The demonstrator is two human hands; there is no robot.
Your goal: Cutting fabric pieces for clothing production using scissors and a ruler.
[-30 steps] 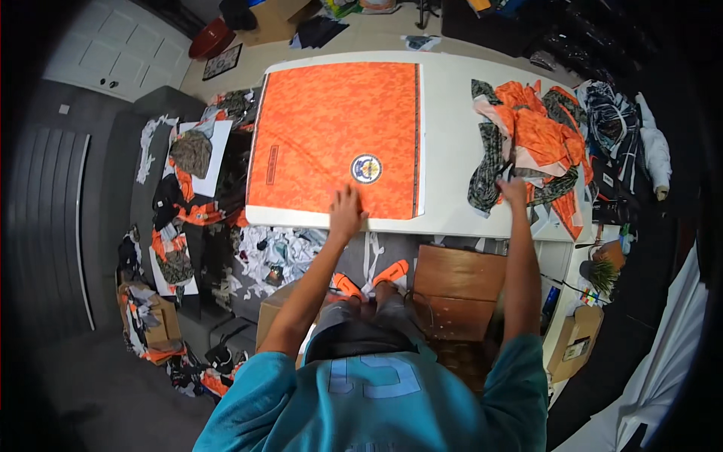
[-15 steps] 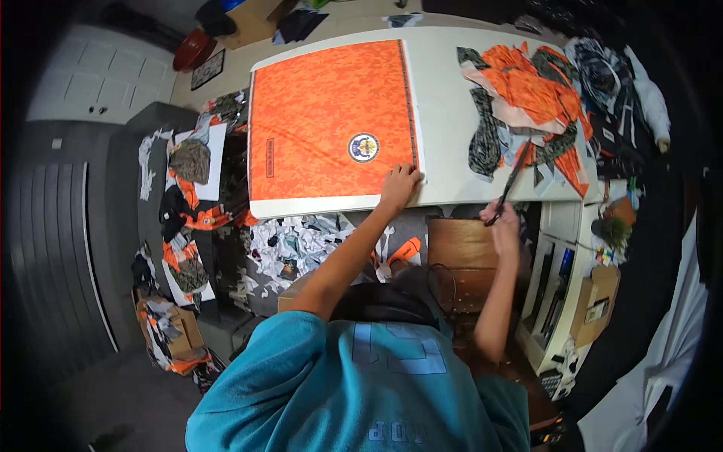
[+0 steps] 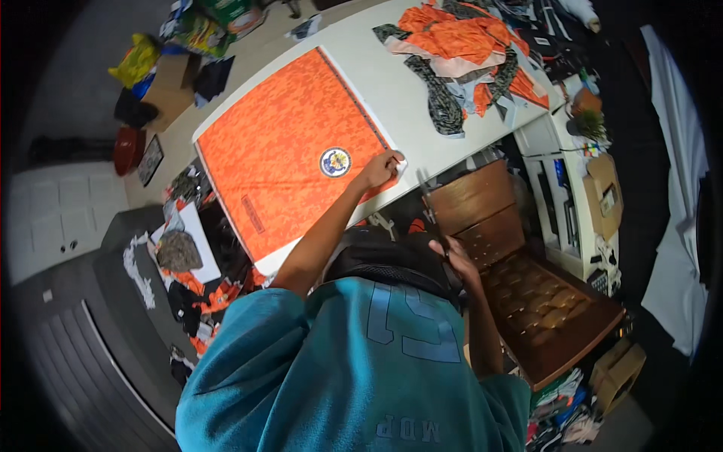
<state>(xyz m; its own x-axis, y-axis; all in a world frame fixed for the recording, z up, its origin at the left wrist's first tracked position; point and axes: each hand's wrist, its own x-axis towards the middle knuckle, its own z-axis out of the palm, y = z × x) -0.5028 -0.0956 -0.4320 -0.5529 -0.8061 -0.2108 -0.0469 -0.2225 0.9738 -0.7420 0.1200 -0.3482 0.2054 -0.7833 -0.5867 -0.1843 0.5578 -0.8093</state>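
Observation:
A flat orange camouflage-patterned fabric panel (image 3: 279,128) with a round emblem and a dark strip along its right edge lies on the white table (image 3: 392,83). At its near right corner, my left hand (image 3: 381,169) has its fingers closed on the fabric edge, where a bit of white shows. My right hand (image 3: 456,260) is off the table's near edge, in front of the brown chair. It grips scissors (image 3: 427,197), blades pointing up toward the table and smeared by motion.
Orange and dark camouflage fabric pieces (image 3: 459,56) are heaped at the table's far right. A brown tufted chair (image 3: 538,313) stands close on my right, beside a white shelf unit (image 3: 561,203). More scraps and a white board (image 3: 197,245) lie left of the table.
The view has turned, so the table now slants. My right hand has drawn the scissors down and left, away from the scrap heap. My left hand stays at the panel's corner, fingers now closed.

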